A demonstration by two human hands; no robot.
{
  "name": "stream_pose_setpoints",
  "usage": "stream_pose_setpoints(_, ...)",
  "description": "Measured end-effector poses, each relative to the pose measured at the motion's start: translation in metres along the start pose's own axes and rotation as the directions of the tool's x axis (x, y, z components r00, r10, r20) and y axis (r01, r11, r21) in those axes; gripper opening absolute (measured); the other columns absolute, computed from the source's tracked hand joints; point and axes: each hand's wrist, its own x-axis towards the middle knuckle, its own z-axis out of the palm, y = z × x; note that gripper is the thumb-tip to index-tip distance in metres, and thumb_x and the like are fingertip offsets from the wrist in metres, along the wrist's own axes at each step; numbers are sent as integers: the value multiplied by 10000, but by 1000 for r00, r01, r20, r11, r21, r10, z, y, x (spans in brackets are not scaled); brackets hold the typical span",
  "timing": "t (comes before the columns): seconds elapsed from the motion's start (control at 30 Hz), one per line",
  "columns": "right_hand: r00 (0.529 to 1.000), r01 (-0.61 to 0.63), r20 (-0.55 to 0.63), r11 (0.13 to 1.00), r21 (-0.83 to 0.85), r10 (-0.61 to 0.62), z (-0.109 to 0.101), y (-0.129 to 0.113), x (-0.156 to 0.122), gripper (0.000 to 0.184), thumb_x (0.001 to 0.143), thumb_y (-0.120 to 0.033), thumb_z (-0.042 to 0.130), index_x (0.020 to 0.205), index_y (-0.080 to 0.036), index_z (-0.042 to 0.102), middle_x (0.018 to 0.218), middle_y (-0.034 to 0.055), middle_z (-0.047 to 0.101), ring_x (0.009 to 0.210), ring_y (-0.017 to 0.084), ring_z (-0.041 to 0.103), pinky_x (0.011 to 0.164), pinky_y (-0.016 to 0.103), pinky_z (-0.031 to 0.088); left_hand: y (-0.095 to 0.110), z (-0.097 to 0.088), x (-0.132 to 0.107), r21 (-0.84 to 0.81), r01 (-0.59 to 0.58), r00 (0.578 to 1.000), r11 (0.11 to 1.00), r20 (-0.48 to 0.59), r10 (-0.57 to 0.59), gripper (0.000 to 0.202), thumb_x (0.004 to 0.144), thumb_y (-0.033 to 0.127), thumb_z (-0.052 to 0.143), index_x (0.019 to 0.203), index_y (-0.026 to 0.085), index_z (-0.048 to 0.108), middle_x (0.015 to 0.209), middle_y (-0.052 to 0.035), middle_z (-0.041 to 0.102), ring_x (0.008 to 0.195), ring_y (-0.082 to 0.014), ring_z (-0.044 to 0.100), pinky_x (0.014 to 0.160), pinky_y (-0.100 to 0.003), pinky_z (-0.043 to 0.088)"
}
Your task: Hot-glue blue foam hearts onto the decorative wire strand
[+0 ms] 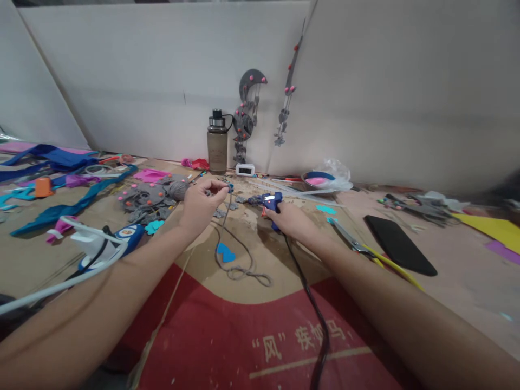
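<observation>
My left hand is raised over the cardboard-covered table, fingers pinched on the top end of a grey cord with a small blue piece at the fingertips. The cord hangs down and coils on the cardboard beside a blue felt heart. My right hand is wrapped round the handle of a blue hot glue gun, whose nozzle points left toward the pinched cord. The gun's black cable runs back toward me.
Scissors with yellow handles and a black phone lie at right. A brown bottle, a small white clock, a bowl and grey felt ornaments stand at the back. Grey felt scraps, blue strips and a white power strip crowd the left.
</observation>
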Motion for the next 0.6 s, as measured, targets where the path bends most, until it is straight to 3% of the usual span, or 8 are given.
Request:
stream_pose_setpoints(0.13,995,10,-100,986,-168,-27,-8,-5,-9,450,882,-488,430,793,-108,654,873,243,670,836,328,643,717,398,420,5,1,-3,-7,-5,999,1000,52,6,161,757,295,629,804,167,715,715,-17,688,637,-132,581,589,-242,427)
stream_pose_setpoints(0.2,968,82,-228,991,-109,-105,-10,-11,-14,340,877,-432,463,805,-137,616,880,207,656,857,303,623,745,401,415,9,1,-5,9,-10,998,1000,69,9,165,764,291,628,826,170,723,742,-22,706,652,-135,596,608,-246,445)
stream_pose_setpoints(0.27,912,254,-356,962,98,-204,-7,-21,-19,204,862,-366,489,838,-175,555,897,144,636,862,252,595,767,382,419,15,0,-6,24,-23,996,999,84,21,174,769,276,629,868,172,728,784,-30,721,682,-141,612,640,-252,465)
stream_pose_setpoints(0.33,887,394,-406,820,415,-221,-1,-34,-23,152,817,-335,537,875,-205,484,910,85,612,851,206,574,774,357,436,19,-1,-7,46,-55,994,997,96,50,179,774,257,627,894,170,728,818,-36,727,709,-143,620,666,-257,474)
stream_pose_setpoints(0.43,953,302,-261,453,839,-153,9,-57,-29,350,708,-306,652,939,-231,400,981,51,598,910,172,584,824,344,459,24,-2,-9,92,-131,985,987,125,119,153,786,244,620,875,175,723,829,-34,720,758,-147,622,712,-264,469)
stream_pose_setpoints(0.53,980,107,-78,153,982,-183,14,-72,-33,446,670,-266,680,967,-247,348,878,-7,611,805,139,614,805,336,477,25,-2,-11,114,-146,980,983,151,128,140,791,264,623,849,179,718,803,-26,705,752,-148,612,708,-267,458)
stream_pose_setpoints(0.6,980,40,-23,78,996,-199,15,-74,-35,408,697,-261,652,967,-252,346,755,-61,569,647,111,580,707,314,491,26,-2,-12,106,-124,982,987,154,107,146,791,276,626,846,177,718,780,-23,694,723,-144,600,679,-263,448)
